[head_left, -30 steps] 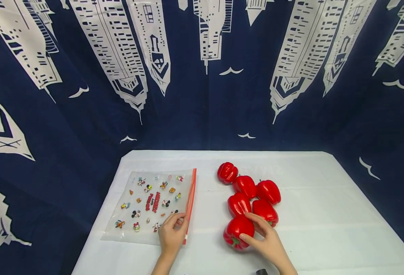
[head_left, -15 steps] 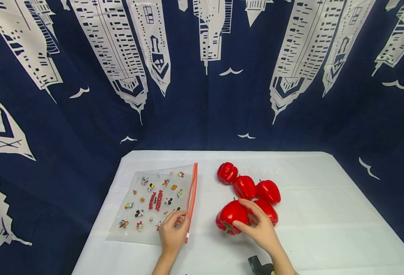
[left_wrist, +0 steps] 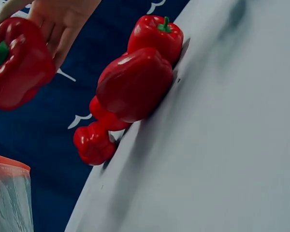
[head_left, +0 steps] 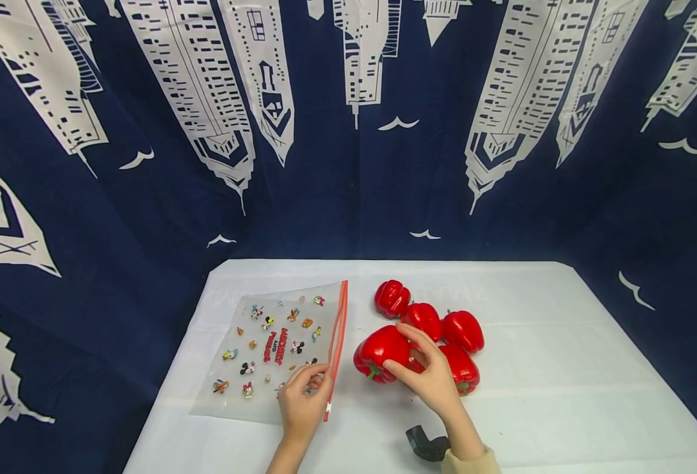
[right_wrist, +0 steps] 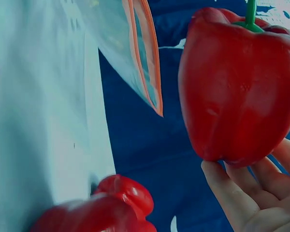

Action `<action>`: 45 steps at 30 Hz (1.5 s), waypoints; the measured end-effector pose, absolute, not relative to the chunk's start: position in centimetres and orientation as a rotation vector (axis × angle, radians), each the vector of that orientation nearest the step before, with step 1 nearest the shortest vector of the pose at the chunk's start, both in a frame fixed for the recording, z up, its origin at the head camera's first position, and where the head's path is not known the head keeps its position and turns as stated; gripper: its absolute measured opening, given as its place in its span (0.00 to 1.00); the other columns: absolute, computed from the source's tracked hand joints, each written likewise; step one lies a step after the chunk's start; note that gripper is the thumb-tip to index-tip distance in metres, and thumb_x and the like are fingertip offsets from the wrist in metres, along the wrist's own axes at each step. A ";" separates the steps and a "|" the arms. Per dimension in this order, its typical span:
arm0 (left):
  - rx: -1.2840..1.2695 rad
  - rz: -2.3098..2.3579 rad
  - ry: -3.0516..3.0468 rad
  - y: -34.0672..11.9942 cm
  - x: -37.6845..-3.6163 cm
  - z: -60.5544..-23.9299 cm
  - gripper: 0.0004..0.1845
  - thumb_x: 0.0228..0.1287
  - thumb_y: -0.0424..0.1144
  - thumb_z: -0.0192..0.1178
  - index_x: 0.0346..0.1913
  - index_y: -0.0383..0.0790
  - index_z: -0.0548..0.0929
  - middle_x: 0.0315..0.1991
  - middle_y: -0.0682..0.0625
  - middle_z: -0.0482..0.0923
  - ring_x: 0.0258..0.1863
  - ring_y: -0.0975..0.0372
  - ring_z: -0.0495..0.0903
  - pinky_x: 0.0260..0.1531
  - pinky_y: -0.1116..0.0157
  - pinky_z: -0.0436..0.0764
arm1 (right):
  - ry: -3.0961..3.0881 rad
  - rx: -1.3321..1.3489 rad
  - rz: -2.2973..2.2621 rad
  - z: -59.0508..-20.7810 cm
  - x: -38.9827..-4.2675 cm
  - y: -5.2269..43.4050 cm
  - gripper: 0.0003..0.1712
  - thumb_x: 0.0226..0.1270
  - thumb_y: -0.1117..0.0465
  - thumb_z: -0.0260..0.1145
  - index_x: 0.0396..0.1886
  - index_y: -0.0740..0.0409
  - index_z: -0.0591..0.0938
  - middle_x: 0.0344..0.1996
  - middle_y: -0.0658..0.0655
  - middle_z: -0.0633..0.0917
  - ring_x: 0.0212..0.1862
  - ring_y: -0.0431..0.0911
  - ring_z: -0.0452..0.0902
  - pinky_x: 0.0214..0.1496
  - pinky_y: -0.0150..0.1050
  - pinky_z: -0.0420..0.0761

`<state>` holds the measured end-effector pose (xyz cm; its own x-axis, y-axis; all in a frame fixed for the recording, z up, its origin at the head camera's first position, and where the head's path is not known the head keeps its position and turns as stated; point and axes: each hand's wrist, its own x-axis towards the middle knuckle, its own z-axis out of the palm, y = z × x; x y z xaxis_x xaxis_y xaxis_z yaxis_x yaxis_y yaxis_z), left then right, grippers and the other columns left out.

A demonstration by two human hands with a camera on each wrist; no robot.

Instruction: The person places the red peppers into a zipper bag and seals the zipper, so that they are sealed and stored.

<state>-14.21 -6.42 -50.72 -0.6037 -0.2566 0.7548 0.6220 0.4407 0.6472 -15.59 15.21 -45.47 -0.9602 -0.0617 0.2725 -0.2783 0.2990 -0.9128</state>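
My right hand (head_left: 428, 378) grips a red bell pepper (head_left: 381, 355) with a green stem, thumb on one side and fingers on the other. The right wrist view shows this pepper (right_wrist: 239, 92) raised, its stem end away from the palm (right_wrist: 268, 212). With its thumb and fingertips my left hand (head_left: 304, 403) pinches the red zip edge of a clear zip bag (head_left: 238, 401) printed with small cartoon figures. That edge is lifted, and the bag's mouth (right_wrist: 144, 53) shows a gap between its two red strips. The held pepper is just right of the bag's mouth.
Several more red bell peppers (head_left: 422, 320) lie clustered on the white table (head_left: 562, 382), behind and to the right of my right hand. A dark blue curtain (head_left: 354, 197) with white buildings hangs behind the table. A black curved piece (head_left: 425, 444) sits by my right wrist.
My right hand has lifted the pepper from the front of the cluster and carried it left and up toward the bag. My left hand has raised the bag's zip edge and shifted it slightly right.
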 end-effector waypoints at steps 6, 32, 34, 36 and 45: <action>-0.302 -1.304 -1.822 -5.8 -13.5 -49.1 0.12 0.36 0.13 0.65 0.26 0.29 0.83 0.22 0.43 0.81 0.14 0.59 0.75 0.17 0.74 0.75 | -2.339 0.319 1.762 -45.2 -16.1 13.7 0.36 0.50 0.60 0.75 0.62 0.55 0.73 0.61 0.54 0.72 0.63 0.50 0.64 0.54 0.50 0.75; -0.296 -1.359 -1.845 -5.8 -14.1 -52.0 0.10 0.42 0.20 0.67 0.28 0.37 0.85 0.24 0.50 0.81 0.18 0.66 0.75 0.20 0.77 0.74 | -2.108 0.291 2.165 -46.7 -16.1 10.4 0.26 0.60 0.66 0.66 0.58 0.63 0.73 0.57 0.62 0.75 0.59 0.57 0.70 0.48 0.37 0.79; -0.293 -1.352 -1.847 -5.8 -14.1 -52.0 0.10 0.42 0.20 0.66 0.27 0.37 0.84 0.23 0.50 0.81 0.18 0.66 0.75 0.20 0.77 0.75 | -2.122 0.282 2.170 -46.9 -16.0 10.3 0.26 0.60 0.66 0.66 0.59 0.62 0.72 0.57 0.61 0.74 0.60 0.57 0.69 0.48 0.38 0.79; -0.294 -1.346 -1.844 -5.9 -14.1 -52.0 0.11 0.42 0.20 0.65 0.27 0.37 0.84 0.23 0.50 0.81 0.18 0.66 0.75 0.20 0.77 0.75 | -2.137 0.285 2.162 -47.2 -15.9 10.2 0.27 0.61 0.65 0.66 0.59 0.62 0.71 0.58 0.61 0.73 0.60 0.57 0.69 0.49 0.38 0.78; -0.287 -1.324 -1.818 -6.0 -14.1 -52.0 0.12 0.41 0.18 0.65 0.28 0.35 0.84 0.23 0.50 0.81 0.18 0.65 0.75 0.21 0.78 0.75 | -2.220 0.288 2.045 -48.0 -15.6 10.1 0.26 0.63 0.63 0.63 0.62 0.58 0.71 0.60 0.61 0.72 0.59 0.58 0.69 0.48 0.38 0.79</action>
